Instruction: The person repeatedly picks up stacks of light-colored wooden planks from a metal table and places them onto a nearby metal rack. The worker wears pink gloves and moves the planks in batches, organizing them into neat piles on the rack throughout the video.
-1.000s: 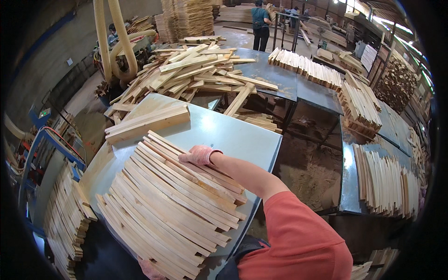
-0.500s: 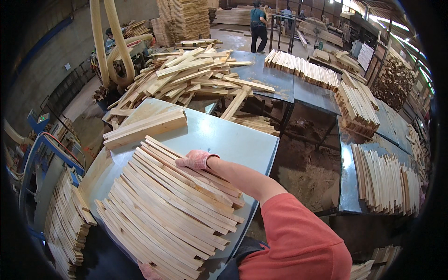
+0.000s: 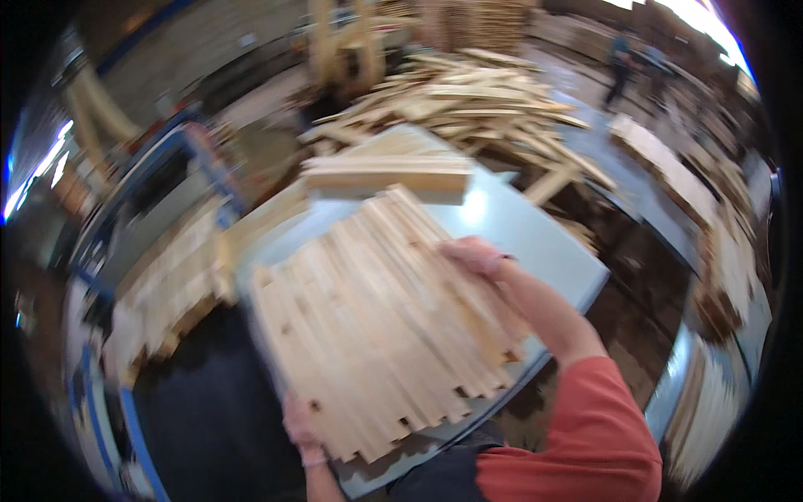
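Note:
A row of pale wooden strips (image 3: 368,322) lies side by side on the light blue-grey tabletop (image 3: 544,251). My right hand (image 3: 475,255), in a pinkish glove, clasps the right-hand edge of the row near its far end. At the near left corner, my left hand (image 3: 299,422), gloved alike, presses against the outer strip with fingers up along its side. The strips are held together between both hands. Motion blur softens the picture, and some fingertips are hidden. Just beyond the row rests a short stack of thicker wooden pieces (image 3: 385,177).
A large jumbled heap of wooden pieces (image 3: 493,105) rises behind the table. To the left, a blue-framed machine (image 3: 125,184) has more strips (image 3: 171,289) beside a dark surface (image 3: 217,402). Stacked strips (image 3: 728,259) stand on tables at right. A person (image 3: 619,67) is far off.
My view has swung left, shifting the scene rightward. My left hand has come up into view along the row's left side. The strips, fanned and uneven before, now lie closer together.

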The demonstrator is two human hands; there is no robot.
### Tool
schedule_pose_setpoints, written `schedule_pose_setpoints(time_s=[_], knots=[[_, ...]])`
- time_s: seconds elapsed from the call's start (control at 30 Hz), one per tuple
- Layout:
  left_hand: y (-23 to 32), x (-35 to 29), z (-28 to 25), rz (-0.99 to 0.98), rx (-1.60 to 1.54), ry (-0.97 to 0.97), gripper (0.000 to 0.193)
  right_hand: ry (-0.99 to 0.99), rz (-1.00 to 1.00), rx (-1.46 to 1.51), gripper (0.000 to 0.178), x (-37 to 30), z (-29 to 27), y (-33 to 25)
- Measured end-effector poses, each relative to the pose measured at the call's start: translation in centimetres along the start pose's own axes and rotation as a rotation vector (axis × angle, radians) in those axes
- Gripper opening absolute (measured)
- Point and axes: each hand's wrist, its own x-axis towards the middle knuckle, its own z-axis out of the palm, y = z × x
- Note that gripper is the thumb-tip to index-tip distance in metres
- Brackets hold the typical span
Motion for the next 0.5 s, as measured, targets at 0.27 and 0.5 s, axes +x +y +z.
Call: schedule_pose_setpoints(time_s=[0.27, 0.5], knots=[[3.6, 1.5, -0.3, -0.44, -0.595, 0.072, 0.043, 0.094, -0.118, -0.139, 0.07, 1.0, -1.1, 1.4], [4.0, 0.8, -1.0, -0.464, -0.629, 0.086, 0.054, 0.037, -0.184, -0.041, 0.069, 2.3, -0.9, 2.7]])
